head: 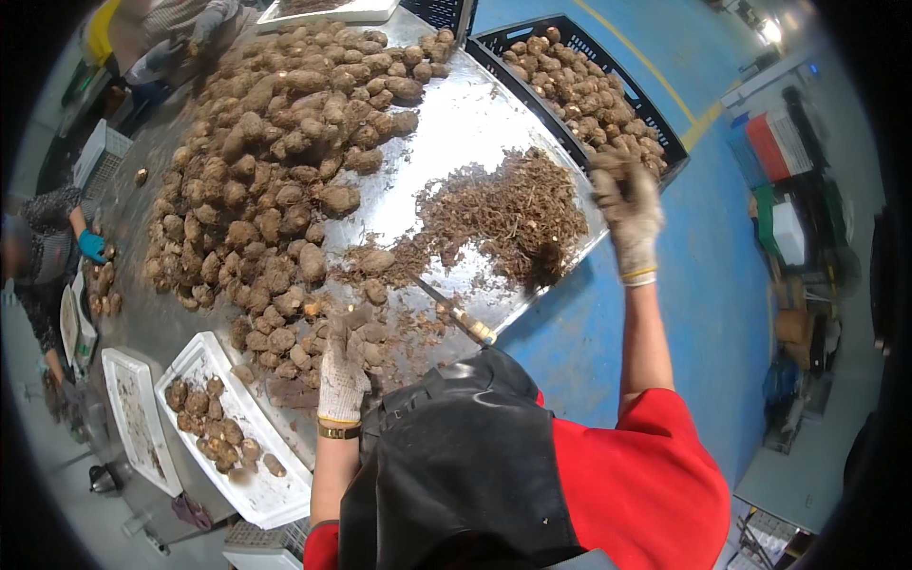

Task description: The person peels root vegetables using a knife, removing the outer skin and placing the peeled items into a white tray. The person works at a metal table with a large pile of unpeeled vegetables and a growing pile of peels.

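Note:
My left hand (343,374), in a soiled knit glove, is at the near edge of a large heap of taro corms (271,206). Its fingers are apart, and I see nothing held in them. Out to the right, my gloved right hand (630,210) is blurred by motion beside the near corner of a black plastic crate (673,160). Crated taro corms (584,92) fill that crate. Whether the right hand holds anything is unclear. Between my hands, a knife (456,315) with a pale handle lies on the metal table (463,114), its blade towards a pile of brown root trimmings (509,214).
A white foam tray (267,499) with several corms stands at the left, beside another foam tray (117,399) holding scraps. Two people work across the table; one wears a teal glove (91,246). Blue floor (570,335) lies beyond the table's right edge.

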Demonstrator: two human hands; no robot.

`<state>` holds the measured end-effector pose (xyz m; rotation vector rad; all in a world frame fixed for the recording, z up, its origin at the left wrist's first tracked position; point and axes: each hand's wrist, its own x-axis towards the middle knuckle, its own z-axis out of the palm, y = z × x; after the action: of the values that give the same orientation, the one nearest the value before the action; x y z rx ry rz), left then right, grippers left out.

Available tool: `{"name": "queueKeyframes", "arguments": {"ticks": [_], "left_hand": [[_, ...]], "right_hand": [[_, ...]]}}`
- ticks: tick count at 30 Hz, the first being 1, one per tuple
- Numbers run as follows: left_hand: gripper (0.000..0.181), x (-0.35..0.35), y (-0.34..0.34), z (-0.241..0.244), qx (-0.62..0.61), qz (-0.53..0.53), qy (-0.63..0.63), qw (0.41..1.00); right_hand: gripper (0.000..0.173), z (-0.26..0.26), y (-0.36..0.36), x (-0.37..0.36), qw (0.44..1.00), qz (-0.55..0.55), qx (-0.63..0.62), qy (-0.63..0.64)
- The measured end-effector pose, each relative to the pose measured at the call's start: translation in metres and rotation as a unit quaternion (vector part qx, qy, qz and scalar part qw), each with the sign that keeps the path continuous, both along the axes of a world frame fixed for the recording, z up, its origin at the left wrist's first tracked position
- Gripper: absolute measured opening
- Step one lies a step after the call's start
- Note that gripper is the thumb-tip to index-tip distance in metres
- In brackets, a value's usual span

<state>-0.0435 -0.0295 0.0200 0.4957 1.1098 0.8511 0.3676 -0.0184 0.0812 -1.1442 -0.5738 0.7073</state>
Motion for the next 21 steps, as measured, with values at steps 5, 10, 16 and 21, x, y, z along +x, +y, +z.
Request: {"name": "queueKeyframes", "arguments": {"ticks": [5,10,16,21], "left_hand": [[0.044,-0.015,-0.017,-0.021,-0.038,0.004,-0.061,0.997],[0.045,-0.021,-0.029,-0.086,0.035,-0.166,0.036,0.985],[0.038,-0.061,-0.064,-0.086,0.106,-0.188,0.274,0.937],[0.028,-0.052,-0.036,-0.010,0.101,-0.105,0.413,0.899]], "right_hand": [[0.033,0.001,0.012,0.087,0.978,-0.051,0.187,-0.078],[0.060,-0.042,0.029,0.205,0.584,-0.062,-0.431,-0.685],[0.034,-0.032,0.036,0.066,0.672,-0.011,-0.358,-0.648],[0.049,-0.052,0.016,-0.057,0.811,0.180,-0.388,-0.398]]}}
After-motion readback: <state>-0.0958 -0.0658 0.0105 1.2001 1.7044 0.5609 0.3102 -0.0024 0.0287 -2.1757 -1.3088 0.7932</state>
